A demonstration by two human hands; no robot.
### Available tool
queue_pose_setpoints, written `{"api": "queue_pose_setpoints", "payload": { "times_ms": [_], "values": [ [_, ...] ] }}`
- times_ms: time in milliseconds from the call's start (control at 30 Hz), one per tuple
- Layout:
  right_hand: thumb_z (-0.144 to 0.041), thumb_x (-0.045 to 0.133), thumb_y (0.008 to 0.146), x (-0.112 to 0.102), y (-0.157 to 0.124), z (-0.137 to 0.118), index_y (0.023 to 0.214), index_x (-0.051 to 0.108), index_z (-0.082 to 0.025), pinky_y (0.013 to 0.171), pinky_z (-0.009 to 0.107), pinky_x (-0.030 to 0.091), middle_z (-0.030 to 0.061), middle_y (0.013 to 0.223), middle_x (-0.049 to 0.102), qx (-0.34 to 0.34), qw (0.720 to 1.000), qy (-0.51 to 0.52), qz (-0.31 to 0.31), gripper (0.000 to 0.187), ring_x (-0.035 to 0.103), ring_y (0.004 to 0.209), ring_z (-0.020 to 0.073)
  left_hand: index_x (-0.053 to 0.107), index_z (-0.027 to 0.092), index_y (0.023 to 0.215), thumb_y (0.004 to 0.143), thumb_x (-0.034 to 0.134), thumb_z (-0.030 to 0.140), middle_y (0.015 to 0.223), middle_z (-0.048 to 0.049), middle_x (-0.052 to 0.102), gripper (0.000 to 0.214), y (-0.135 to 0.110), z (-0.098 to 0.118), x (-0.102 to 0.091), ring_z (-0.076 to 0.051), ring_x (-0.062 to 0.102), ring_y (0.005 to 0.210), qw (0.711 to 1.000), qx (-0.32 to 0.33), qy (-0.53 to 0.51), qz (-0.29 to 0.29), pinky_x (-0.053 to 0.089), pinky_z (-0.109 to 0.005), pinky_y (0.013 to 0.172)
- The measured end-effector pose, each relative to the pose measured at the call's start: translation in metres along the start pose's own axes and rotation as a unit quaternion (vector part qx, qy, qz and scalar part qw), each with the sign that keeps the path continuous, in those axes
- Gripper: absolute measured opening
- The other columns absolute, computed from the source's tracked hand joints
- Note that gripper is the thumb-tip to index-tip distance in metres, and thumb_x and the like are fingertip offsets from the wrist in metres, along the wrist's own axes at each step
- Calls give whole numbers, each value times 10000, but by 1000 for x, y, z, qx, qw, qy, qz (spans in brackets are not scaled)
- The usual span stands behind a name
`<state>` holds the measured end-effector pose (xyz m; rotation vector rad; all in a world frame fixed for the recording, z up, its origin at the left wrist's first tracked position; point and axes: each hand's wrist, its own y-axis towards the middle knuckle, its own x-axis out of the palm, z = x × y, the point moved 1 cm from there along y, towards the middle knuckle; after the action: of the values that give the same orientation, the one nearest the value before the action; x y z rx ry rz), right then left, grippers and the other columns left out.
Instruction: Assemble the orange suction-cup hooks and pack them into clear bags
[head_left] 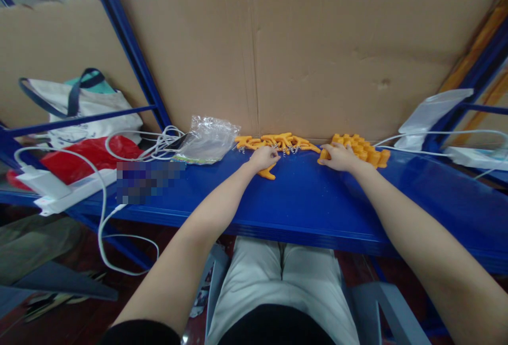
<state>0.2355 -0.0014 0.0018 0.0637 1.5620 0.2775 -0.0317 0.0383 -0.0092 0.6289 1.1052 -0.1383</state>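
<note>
On the blue table, my left hand (264,159) is closed on an orange branched plastic piece (267,174), whose end sticks out below the fingers. Just behind it lies a heap of similar orange branched pieces (288,142) with small metal chains. My right hand (339,155) rests at the left end of a group of orange block-like plastic pieces (363,150). Its fingers curl around one of the blocks at that end, partly hiding it.
A clear plastic bag (210,141) lies left of the heap. Further left are white cables (169,138), a power strip (79,191), a red bag (87,160) and a tote bag (91,115). Cardboard (297,54) stands behind; a translucent white item (431,115) leans at right.
</note>
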Motion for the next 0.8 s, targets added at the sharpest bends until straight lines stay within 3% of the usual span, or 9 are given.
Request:
{"api": "queue_pose_setpoints", "payload": {
  "times_ms": [133,300,433,500,567,733,800],
  "values": [
    [-415,520,876,-1,-1,0,1443,479,-189,1107,667,255,182,1412,562,-4,1000,2,2,611,358,1417,402,699,191,660,799,656,240,649,-40,658,154,-2,5,-5,-213,654,703,1000,-10,22,20,490,-291,696],
    [-412,503,888,-2,-3,-3,1453,468,-175,1118,669,231,194,1448,522,-1,1000,4,-2,614,370,1410,391,672,192,644,850,589,297,671,-59,680,246,-7,13,-31,-210,662,733,994,-7,100,47,493,-286,713],
    [-359,512,878,-3,-5,-6,1428,503,-186,1119,733,141,174,1472,501,-4,1000,-5,15,576,293,1448,400,587,202,515,741,717,400,585,-60,634,328,-12,16,-41,-240,666,729,991,-26,114,-69,501,-300,699],
    [-329,501,881,-3,-5,-7,1431,504,-186,1126,742,84,162,1491,483,-7,1000,-10,21,568,234,1473,398,544,204,463,641,798,363,569,-72,625,349,-15,18,-42,-267,677,753,984,-56,100,-137,508,-309,701],
    [-306,486,886,-4,-6,-8,1441,495,-186,1129,741,63,157,1493,483,-10,1000,-15,18,568,222,1479,395,530,200,446,579,827,269,600,-91,645,333,-17,22,-42,-295,692,794,978,-92,81,-166,515,-317,722],
    [-283,500,887,-7,-8,-15,1475,455,-144,1135,733,53,189,1476,499,-7,1000,-12,9,606,259,1466,406,685,145,686,731,693,223,876,-156,739,90,-22,34,-46,-324,696,974,965,-95,169,-177,519,-339,818],
    [-294,508,891,-8,-8,-18,1497,424,-126,1134,729,52,209,1464,507,2,1000,-15,3,635,303,1447,411,721,125,843,806,617,249,979,-165,743,167,-23,38,-49,-310,687,1023,959,-91,199,-178,517,-331,835]
  ]
}}
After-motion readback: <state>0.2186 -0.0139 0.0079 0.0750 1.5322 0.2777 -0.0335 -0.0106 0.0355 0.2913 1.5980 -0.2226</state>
